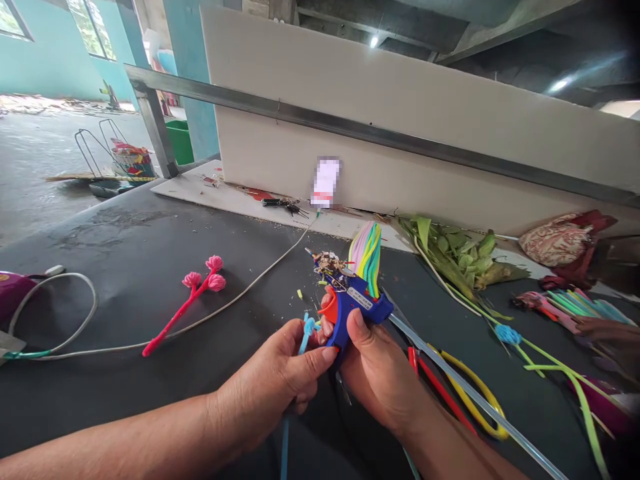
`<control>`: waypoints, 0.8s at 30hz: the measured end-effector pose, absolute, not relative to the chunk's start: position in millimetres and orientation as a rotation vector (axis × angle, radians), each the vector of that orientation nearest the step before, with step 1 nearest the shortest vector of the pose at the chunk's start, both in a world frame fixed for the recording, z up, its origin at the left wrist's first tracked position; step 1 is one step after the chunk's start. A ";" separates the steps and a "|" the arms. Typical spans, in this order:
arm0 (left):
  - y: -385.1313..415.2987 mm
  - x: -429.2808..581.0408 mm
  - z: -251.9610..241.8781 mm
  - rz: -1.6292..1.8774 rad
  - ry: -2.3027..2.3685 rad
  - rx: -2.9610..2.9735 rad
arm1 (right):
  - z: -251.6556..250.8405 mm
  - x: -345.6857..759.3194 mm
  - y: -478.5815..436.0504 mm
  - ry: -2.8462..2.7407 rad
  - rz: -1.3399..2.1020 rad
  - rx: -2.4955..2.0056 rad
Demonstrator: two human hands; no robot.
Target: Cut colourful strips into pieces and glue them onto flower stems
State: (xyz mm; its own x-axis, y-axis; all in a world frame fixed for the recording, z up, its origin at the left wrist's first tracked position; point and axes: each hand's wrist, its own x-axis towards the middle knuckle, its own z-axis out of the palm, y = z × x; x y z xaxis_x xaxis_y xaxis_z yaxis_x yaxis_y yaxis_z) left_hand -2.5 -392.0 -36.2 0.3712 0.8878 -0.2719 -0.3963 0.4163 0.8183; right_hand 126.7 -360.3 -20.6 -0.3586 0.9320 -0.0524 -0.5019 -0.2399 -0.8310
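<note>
My right hand (377, 373) is wrapped round a blue hot glue gun (345, 320) with an orange trigger. Its nozzle end points up and left and is crusted with glue and debris. A clear glue stick (475, 393) runs from its back toward the lower right. My left hand (293, 367) pinches a light blue pipe cleaner (309, 327) with a small looped knot at its top, close beside the trigger. The left thumb reaches across to the gun's handle. Directly behind the gun is a bundle of pastel pipe cleaners (367, 250).
A pink pipe-cleaner stem with buds (193, 300) lies at left, near a white cable (250, 297). A blurred phone (326, 181) leans on the white board (400, 147). Keys (285, 205), green leaves (460, 253), red and yellow handles (480, 393) and more pipe cleaners (585, 307) lie around.
</note>
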 end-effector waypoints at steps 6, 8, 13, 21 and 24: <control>-392.2 -3.1 -35.8 0.917 0.808 0.721 | -26.0 128.6 -362.3 -0.967 1.828 -0.616; -392.8 -3.1 -36.6 0.909 0.814 0.715 | -26.6 128.8 -362.4 -1.003 1.831 -0.620; -394.1 -2.6 -37.5 0.892 0.841 0.694 | -25.1 128.4 -363.8 -0.999 1.846 -0.651; -391.2 -5.0 -29.3 0.902 0.818 0.735 | -20.1 133.6 -354.8 -0.903 1.867 -0.642; -389.7 -5.8 -29.1 0.909 0.844 0.757 | -20.1 137.2 -351.9 -0.890 1.903 -0.625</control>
